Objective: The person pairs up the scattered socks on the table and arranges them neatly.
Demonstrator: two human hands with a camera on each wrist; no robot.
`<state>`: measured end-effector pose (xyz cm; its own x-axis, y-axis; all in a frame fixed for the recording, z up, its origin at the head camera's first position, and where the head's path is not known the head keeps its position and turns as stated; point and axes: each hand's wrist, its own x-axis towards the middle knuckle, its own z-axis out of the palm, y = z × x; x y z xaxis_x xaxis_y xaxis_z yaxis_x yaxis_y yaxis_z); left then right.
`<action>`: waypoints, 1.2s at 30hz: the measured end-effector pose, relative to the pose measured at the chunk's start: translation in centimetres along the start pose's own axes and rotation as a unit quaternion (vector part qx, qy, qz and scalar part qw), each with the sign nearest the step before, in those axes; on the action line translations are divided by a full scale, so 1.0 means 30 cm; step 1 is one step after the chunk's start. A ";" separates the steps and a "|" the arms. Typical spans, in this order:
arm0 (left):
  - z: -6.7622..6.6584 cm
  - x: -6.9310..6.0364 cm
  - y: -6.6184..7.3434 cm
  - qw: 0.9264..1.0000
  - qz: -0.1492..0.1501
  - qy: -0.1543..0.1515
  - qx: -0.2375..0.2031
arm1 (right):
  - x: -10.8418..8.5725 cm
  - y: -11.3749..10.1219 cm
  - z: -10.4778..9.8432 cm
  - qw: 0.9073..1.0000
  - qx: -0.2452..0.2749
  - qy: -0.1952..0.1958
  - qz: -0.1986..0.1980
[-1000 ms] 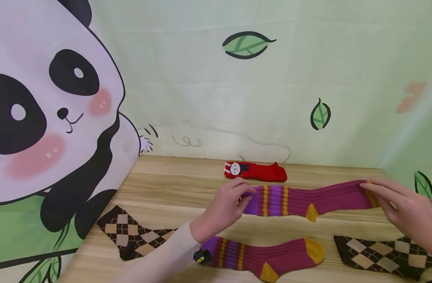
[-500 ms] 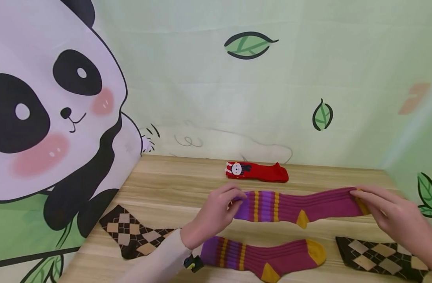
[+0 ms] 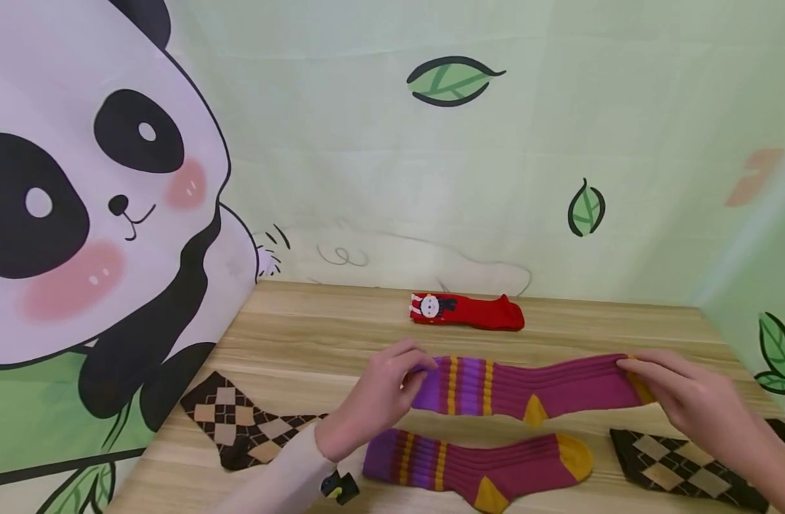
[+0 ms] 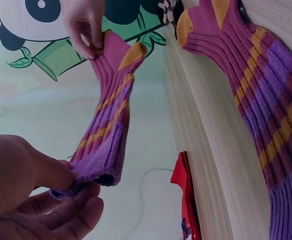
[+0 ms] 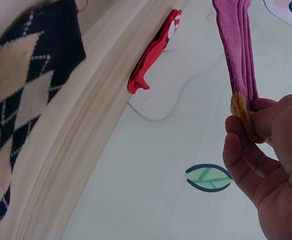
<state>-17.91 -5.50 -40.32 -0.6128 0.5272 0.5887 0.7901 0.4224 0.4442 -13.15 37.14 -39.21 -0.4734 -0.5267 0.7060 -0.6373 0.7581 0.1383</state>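
A purple and magenta striped sock (image 3: 508, 385) with mustard heel and toe is stretched sideways above the table. My left hand (image 3: 382, 389) pinches its purple cuff; the left wrist view shows thumb and fingers on the cuff (image 4: 98, 172). At the other end my right hand (image 3: 697, 400) pinches the mustard toe (image 5: 243, 115), seen closely in the right wrist view. Just below, a matching striped sock (image 3: 482, 467) lies flat on the wood, toe pointing right. The two socks look apart, the held one nearer the back.
A folded red sock (image 3: 472, 313) with a cartoon face lies at the table's back. One argyle sock (image 3: 257, 428) lies at left, partly behind my left forearm; another argyle sock (image 3: 684, 464) lies under my right arm. A panda-print cloth (image 3: 366, 143) walls the wooden table (image 3: 315, 321).
Both hands have moved left and a little toward me and down, carrying the stretched sock closer above the matching one. Both grips stay the same.
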 end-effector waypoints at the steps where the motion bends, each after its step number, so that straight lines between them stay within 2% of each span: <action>1: -0.004 -0.004 -0.001 1.000 -0.003 -0.004 0.001 | -0.002 -0.003 0.005 1.000 0.005 -0.001 -0.003; 10: -0.041 -0.044 -0.002 0.999 -0.034 -0.038 0.019 | -0.015 -0.047 0.036 0.999 0.043 -0.029 -0.016; 17: -0.062 -0.084 -0.009 0.994 -0.068 -0.078 0.027 | -0.025 -0.089 0.056 0.994 0.070 -0.083 -0.015; 25: -0.079 -0.132 -0.013 0.990 -0.089 -0.099 0.040 | -0.030 -0.118 0.069 0.986 0.086 -0.145 -0.007; 27: -0.082 -0.143 -0.013 0.989 -0.098 -0.105 0.041 | -0.033 -0.124 0.076 0.985 0.091 -0.147 -0.008; 29: -0.083 -0.154 -0.014 0.987 -0.107 -0.111 0.038 | -0.035 -0.132 0.088 0.987 0.089 -0.133 -0.016; 33: -0.082 -0.175 -0.018 0.986 -0.114 -0.117 0.034 | -0.041 -0.150 0.109 0.990 0.093 -0.106 -0.031; 36: -0.079 -0.189 -0.022 0.985 -0.116 -0.119 0.036 | -0.044 -0.160 0.122 0.988 0.104 -0.105 -0.033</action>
<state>-14.93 -10.53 -42.35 -0.7698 0.5647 0.2976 0.6304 0.5992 0.4936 -11.69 32.78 -43.35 -0.5288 -0.6574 0.5368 -0.7722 0.6352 0.0173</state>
